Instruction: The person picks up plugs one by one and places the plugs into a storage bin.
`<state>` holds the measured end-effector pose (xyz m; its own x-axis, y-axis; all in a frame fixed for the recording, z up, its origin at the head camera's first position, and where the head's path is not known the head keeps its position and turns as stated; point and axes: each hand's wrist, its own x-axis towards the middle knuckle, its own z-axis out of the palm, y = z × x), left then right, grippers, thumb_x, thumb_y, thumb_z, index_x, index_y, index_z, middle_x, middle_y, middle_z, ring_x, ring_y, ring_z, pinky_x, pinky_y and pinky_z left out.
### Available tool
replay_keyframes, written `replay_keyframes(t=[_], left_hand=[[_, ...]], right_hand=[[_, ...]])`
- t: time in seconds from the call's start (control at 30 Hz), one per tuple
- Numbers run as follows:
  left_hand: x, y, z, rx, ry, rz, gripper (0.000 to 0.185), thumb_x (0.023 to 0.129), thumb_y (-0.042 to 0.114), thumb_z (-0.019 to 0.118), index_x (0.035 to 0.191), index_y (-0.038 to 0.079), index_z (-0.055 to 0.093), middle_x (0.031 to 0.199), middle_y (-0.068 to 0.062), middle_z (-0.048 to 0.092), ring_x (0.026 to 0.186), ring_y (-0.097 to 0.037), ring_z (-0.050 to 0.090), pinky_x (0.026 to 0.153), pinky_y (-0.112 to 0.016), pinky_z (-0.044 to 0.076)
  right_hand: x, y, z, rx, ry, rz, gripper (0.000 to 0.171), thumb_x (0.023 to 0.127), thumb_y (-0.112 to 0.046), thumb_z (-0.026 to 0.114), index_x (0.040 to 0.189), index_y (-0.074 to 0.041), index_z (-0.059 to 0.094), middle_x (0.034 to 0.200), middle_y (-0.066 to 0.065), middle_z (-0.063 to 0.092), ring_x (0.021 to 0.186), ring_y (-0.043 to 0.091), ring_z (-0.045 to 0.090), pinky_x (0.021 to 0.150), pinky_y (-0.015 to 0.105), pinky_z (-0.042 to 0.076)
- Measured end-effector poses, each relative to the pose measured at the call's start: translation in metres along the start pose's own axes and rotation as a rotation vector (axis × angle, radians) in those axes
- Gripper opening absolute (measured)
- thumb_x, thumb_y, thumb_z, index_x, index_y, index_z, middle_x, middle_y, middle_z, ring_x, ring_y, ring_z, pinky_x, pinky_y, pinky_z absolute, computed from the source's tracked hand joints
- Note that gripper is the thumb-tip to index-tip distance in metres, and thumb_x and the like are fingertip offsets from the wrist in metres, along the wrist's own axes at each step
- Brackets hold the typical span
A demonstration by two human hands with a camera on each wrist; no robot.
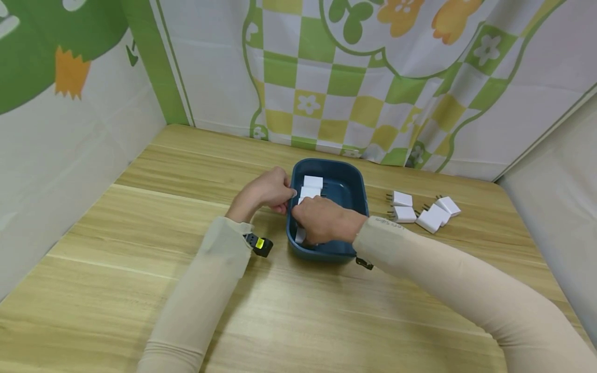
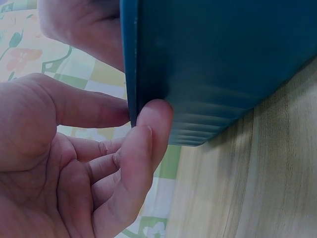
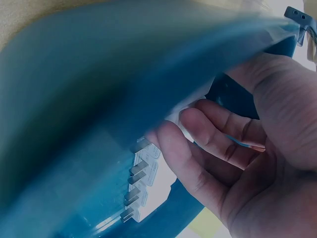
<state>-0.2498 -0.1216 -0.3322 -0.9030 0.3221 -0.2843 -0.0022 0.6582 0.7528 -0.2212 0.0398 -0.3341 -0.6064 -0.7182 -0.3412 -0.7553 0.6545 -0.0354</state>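
- Right hand [image 1: 326, 220] reaches inside blue bin [image 1: 345, 194], fingers curled, gripping a white adapter [image 3: 197, 94] by the left wall.
- Adapter row [image 1: 313, 182] lies along that wall, beyond the right hand; the row's long axis runs away from the person, prongs pointing right.
- Left hand [image 1: 272, 189] pinches the bin's left rim.
- Five loose adapters [image 1: 429, 220] lie right of the bin, nearer the right arm.
- Wood-grain table [image 1: 93, 290]; checkered curtain [image 1: 312, 77] behind.

Behind the wood-grained worktop [image 1: 116, 259] hung a curtain [image 1: 317, 77] checked in green, yellow and white. A white wall [image 1: 84, 150] with green and orange shapes flanked the worktop's left, a pale wall [image 1: 559, 166] its right.
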Motion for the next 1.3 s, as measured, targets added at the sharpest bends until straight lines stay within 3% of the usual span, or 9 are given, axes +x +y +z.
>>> replay_keyframes(t=[0.7,1.03,1.17,1.3], left_hand=[[0.000,0.000,-0.001,0.010,0.001,-0.020,0.029,0.101,0.007,0.053,0.073,0.002,0.059,0.059,-0.008,0.062,0.050,-0.014,0.063,0.056,-0.029,0.058],[0.000,0.000,0.001,0.006,0.002,-0.012,0.029,0.101,0.008,0.054,0.073,0.002,0.058,0.060,-0.007,0.062,0.050,-0.014,0.062,0.055,-0.028,0.058],[-0.001,0.000,0.001,0.007,-0.002,-0.004,0.031,0.101,0.008,0.054,0.070,0.003,0.055,0.061,-0.008,0.062,0.051,-0.014,0.062,0.056,-0.029,0.058],[-0.001,-0.001,0.000,0.010,0.005,-0.017,0.032,0.100,0.008,0.053,0.068,0.005,0.053,0.062,-0.008,0.062,0.052,-0.015,0.062,0.057,-0.031,0.058]], right_hand=[[0.000,0.000,-0.004,0.020,0.009,0.002,0.026,0.084,-0.024,0.086,0.093,-0.007,0.067,0.068,-0.001,0.061,0.061,0.013,0.062,0.060,0.028,0.054],[-0.016,0.009,-0.012,0.050,0.012,0.028,0.039,0.081,-0.036,0.087,0.098,-0.008,0.067,0.084,0.001,0.063,0.074,0.017,0.063,0.068,0.032,0.054],[-0.034,0.017,-0.020,0.134,0.088,0.039,0.036,0.085,-0.038,0.084,0.094,-0.007,0.067,0.080,0.000,0.063,0.070,0.016,0.060,0.066,0.032,0.051],[-0.054,0.027,-0.026,0.242,0.179,0.046,0.032,0.088,-0.036,0.080,0.097,-0.008,0.069,0.087,0.002,0.068,0.076,0.014,0.062,0.070,0.033,0.054]])
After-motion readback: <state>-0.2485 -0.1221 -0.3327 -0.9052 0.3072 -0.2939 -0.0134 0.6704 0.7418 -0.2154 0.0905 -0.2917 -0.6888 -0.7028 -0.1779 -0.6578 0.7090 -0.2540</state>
